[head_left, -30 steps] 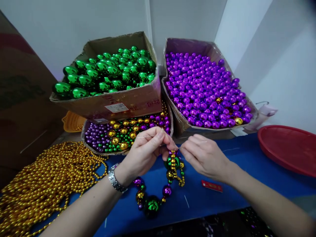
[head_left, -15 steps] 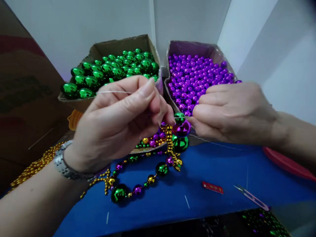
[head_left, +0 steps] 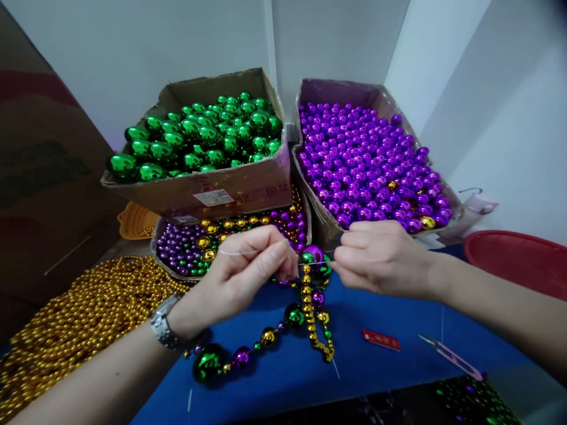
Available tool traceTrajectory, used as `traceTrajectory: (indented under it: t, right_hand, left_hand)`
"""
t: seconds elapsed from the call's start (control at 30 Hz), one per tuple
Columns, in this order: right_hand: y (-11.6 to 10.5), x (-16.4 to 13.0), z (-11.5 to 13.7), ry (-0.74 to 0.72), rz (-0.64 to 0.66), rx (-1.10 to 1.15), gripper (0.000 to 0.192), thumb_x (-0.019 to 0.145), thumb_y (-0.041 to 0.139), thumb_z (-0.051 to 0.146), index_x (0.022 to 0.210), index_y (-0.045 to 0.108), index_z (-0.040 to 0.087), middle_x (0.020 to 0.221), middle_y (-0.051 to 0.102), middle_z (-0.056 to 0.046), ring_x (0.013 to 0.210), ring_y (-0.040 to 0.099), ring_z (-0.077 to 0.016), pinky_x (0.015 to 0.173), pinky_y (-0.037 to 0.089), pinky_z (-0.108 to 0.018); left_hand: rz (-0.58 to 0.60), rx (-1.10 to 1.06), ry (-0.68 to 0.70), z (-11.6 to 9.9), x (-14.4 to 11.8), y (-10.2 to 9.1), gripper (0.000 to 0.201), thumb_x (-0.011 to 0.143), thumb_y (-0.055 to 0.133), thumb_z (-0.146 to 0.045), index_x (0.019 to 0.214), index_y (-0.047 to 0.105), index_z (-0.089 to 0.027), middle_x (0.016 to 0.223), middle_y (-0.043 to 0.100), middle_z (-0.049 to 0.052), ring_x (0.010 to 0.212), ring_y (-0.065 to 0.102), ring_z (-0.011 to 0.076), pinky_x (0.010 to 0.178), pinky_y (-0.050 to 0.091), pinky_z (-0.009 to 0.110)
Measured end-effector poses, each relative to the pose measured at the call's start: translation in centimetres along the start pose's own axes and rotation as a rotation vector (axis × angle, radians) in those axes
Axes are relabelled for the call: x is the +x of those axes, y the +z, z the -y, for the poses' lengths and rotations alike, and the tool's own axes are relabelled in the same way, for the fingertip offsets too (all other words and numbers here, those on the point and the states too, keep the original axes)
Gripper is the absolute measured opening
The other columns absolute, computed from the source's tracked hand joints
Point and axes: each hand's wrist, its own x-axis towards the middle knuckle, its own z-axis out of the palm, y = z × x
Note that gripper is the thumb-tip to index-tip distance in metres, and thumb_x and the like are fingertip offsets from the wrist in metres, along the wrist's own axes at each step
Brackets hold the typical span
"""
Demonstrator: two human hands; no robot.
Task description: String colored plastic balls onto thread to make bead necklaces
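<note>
My left hand pinches a thin clear thread just left of a bead necklace, a wristwatch on its wrist. My right hand pinches the same thread from the right. Between the two hands sit a purple bead and a green bead on the thread, with a short gold bead strand hanging below. The rest of the necklace, in green, purple and gold beads, trails down onto the blue table.
A cardboard box of large green beads sits at the back left and a box of purple beads at the back right. A tray of mixed beads, a pile of gold strands, a red tray, a red packet and snips surround the hands.
Both hands have come down from near my face toward the table and drawn slightly apart on the thread. The necklace hangs lower over the blue surface.
</note>
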Motion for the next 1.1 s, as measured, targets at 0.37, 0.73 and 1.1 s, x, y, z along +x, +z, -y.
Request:
traceTrajectory:
  t: [0.37, 0.73, 1.1]
  right_hand:
    - [5.2, -2.5, 6.8, 1.160, -0.059, 1.428, 0.017, 0.089, 0.043, 0.035, 0.085, 0.053, 0.021, 0.051, 0.043, 0.007, 0.042, 0.029, -0.0064, 0.040, 0.020, -0.018]
    - [8.5, -3.4, 8.6, 1.230, -0.235, 2.024, 0.033, 0.078, 0.064, 0.046, 0.090, 0.046, 0.022, 0.044, 0.035, 0.013, 0.038, 0.016, -0.0031, 0.036, 0.013, -0.014]
    - [11.9, -6.4, 4.4, 0.624, -0.274, 0.273, 0.016, 0.090, 0.048, 0.024, 0.094, 0.064, 0.024, 0.055, 0.054, -0.002, 0.054, 0.049, -0.0153, 0.057, 0.035, -0.028]
  left_hand:
    - [0.358, 0.892, 0.420, 6.2, -0.9, 1.8, 0.021, 0.086, 0.037, -0.008, 0.078, 0.055, -0.016, 0.071, 0.052, 0.008, 0.068, 0.043, 0.0188, 0.061, 0.037, 0.032]
    - [0.400, 0.884, 0.485, 7.7, -1.9, 2.5, 0.024, 0.086, 0.037, -0.008, 0.091, 0.060, -0.016, 0.087, 0.061, 0.014, 0.086, 0.053, 0.0247, 0.081, 0.044, 0.040]
    - [0.026, 0.205, -0.212, 7.8, -1.3, 2.9, 0.029, 0.092, 0.037, -0.035, 0.076, 0.053, -0.017, 0.063, 0.049, -0.001, 0.054, 0.046, 0.0113, 0.050, 0.037, 0.022]
